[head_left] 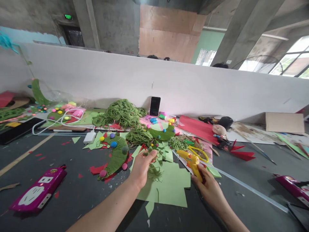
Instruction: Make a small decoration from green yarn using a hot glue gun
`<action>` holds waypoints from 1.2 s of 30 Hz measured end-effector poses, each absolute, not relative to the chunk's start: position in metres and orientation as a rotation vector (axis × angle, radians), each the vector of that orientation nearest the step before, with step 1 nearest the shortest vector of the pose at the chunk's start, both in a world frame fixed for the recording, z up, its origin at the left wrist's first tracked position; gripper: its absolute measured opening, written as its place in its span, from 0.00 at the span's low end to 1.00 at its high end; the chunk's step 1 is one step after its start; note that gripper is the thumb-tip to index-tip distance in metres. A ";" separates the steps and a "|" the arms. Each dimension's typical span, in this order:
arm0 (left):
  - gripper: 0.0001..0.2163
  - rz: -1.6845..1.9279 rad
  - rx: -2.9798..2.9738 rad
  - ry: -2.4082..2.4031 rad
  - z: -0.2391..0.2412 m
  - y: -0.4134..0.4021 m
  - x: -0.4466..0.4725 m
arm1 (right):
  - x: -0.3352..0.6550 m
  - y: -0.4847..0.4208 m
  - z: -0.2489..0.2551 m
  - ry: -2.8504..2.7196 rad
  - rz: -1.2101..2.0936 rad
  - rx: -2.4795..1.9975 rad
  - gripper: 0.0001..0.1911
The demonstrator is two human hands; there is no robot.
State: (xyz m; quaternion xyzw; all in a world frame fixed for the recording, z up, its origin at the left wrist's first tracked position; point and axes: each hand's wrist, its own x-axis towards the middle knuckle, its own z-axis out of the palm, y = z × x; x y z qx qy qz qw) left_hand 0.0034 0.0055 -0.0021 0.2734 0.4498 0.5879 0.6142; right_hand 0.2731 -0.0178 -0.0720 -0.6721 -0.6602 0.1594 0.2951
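Observation:
My right hand (211, 187) grips the handle of a yellow hot glue gun (187, 157), its nozzle pointing left. A long translucent glue stick (248, 185) sticks out of its back end. My left hand (142, 169) is closed in a pinch, thumb on top, on a small green piece (150, 149) mostly hidden by the fingers. Beneath both hands lie light green paper sheets (169, 187) with loose green yarn bits (155, 174) on them. Left of my left hand is a green yarn-wrapped crescent (116, 161) with coloured pompoms. A similar crescent (163, 132) lies farther back.
A heap of green yarn (122, 112) lies before the white partition (108, 77), beside a propped phone (154, 106). Yellow scissors (200, 153) and red paper (198, 127) are on the right. A purple case (40, 190) and a white charger (89, 137) are on the left.

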 end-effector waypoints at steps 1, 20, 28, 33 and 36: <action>0.14 1.353 0.635 1.039 -0.003 0.006 0.003 | 0.271 -0.018 -0.072 -1.786 0.399 -1.784 0.31; 0.15 1.302 0.645 1.068 -0.005 0.005 0.002 | 0.295 -0.016 -0.065 -1.952 0.324 -1.884 0.29; 0.14 1.351 0.612 1.050 -0.003 0.006 0.004 | 0.282 -0.065 -0.026 -1.932 -0.207 -1.864 0.22; 0.13 1.349 0.630 1.049 -0.008 0.006 0.005 | 0.219 -0.062 0.021 -1.930 0.212 -1.363 0.10; 0.13 1.358 0.634 1.026 -0.008 0.006 0.004 | 0.179 -0.021 0.038 -1.861 0.529 -1.293 0.11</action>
